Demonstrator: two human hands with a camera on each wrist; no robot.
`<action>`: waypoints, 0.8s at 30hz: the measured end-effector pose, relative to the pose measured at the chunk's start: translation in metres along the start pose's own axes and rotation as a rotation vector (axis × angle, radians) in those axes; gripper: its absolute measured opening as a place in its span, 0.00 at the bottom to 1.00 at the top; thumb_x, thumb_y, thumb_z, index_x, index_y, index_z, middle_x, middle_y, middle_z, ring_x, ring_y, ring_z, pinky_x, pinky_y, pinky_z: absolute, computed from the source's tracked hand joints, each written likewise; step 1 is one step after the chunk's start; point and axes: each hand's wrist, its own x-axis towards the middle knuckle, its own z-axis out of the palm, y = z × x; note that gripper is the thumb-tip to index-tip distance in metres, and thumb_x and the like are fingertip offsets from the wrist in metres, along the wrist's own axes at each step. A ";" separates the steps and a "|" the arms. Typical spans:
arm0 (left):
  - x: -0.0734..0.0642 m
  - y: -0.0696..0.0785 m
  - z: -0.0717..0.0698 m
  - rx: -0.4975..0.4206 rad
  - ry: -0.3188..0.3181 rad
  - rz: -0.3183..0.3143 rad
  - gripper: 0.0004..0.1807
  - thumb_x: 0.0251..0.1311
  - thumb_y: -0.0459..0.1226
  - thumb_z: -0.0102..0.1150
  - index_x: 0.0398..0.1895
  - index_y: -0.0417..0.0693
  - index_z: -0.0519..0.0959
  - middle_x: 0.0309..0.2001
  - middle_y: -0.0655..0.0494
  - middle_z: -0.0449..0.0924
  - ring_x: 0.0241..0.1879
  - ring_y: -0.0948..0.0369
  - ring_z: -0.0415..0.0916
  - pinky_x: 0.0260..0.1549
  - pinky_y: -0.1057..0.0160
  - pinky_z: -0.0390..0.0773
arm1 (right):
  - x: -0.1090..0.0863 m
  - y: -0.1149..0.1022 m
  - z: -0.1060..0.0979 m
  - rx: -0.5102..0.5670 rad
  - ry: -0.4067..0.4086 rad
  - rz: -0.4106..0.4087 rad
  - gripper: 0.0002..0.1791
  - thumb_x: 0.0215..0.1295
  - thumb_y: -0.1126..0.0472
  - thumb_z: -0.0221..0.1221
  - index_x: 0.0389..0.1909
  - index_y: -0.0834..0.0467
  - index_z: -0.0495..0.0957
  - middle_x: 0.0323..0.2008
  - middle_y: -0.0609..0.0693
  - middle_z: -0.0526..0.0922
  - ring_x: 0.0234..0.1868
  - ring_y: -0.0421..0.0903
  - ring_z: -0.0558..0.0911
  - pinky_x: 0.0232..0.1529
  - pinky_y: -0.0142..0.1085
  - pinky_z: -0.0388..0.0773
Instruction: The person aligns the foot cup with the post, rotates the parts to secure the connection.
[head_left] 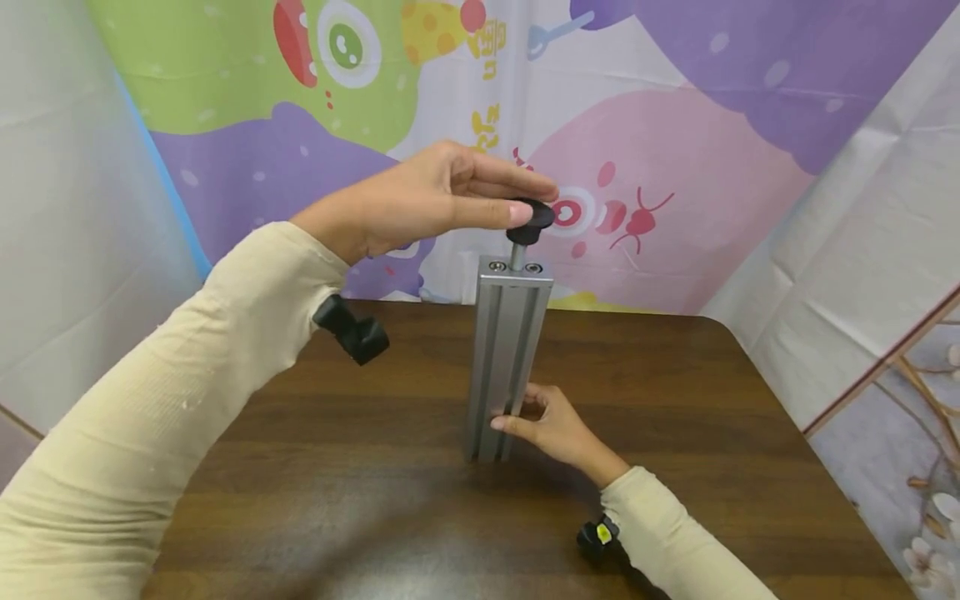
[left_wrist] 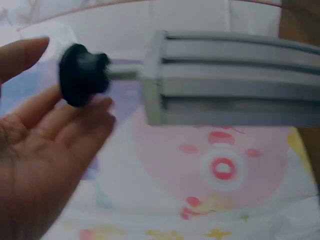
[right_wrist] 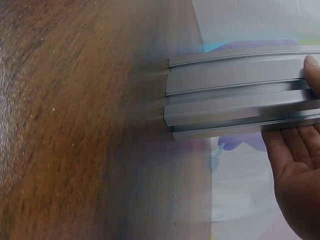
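Observation:
A silver aluminium profile (head_left: 504, 367) with long grooves stands upright on the table. Its top end plate (head_left: 516, 273) carries two screws, and between them a metal rod (head_left: 517, 257) rises to a round black knob (head_left: 532, 220). At the knob is my left hand (head_left: 431, 200), fingers stretched out; in the left wrist view the thumb stands apart from the knob (left_wrist: 82, 75) and the fingers lie beside it. Whether they touch it, I cannot tell. Low on the profile, my right hand (head_left: 553, 427) grips it, thumb on the near face and fingers round the side.
The brown wooden table (head_left: 337, 500) bears the profile. Behind it hangs a colourful cartoon curtain (head_left: 675, 167), with pale cloth (head_left: 67, 208) at the left side. A black wrist mount (head_left: 352, 329) sits under the left sleeve, another (head_left: 596, 537) at the right sleeve.

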 end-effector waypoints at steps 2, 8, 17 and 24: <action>-0.001 0.003 0.005 0.171 0.081 0.019 0.23 0.64 0.46 0.58 0.60 0.48 0.76 0.57 0.59 0.78 0.56 0.67 0.74 0.60 0.62 0.69 | 0.000 -0.001 0.000 0.000 -0.003 -0.006 0.13 0.59 0.64 0.65 0.43 0.66 0.80 0.41 0.59 0.86 0.41 0.45 0.84 0.43 0.34 0.80; -0.002 0.013 0.034 0.871 0.419 0.192 0.28 0.58 0.59 0.59 0.31 0.41 0.83 0.30 0.51 0.81 0.30 0.58 0.77 0.33 0.63 0.77 | 0.001 0.002 0.000 0.026 -0.015 -0.028 0.14 0.60 0.65 0.64 0.45 0.67 0.80 0.42 0.60 0.85 0.42 0.45 0.84 0.44 0.34 0.80; -0.002 0.018 0.043 1.015 0.424 0.256 0.21 0.62 0.48 0.59 0.20 0.41 0.82 0.24 0.51 0.75 0.27 0.55 0.71 0.28 0.59 0.74 | 0.000 0.006 0.001 0.051 -0.015 -0.045 0.13 0.60 0.66 0.64 0.44 0.68 0.79 0.42 0.61 0.85 0.42 0.43 0.85 0.42 0.35 0.81; -0.007 0.015 0.013 0.479 0.048 0.212 0.14 0.66 0.33 0.55 0.52 0.40 0.80 0.49 0.51 0.81 0.47 0.61 0.77 0.51 0.63 0.75 | 0.001 0.004 0.000 0.027 -0.008 -0.023 0.13 0.60 0.64 0.65 0.43 0.66 0.80 0.41 0.59 0.85 0.41 0.44 0.85 0.42 0.34 0.81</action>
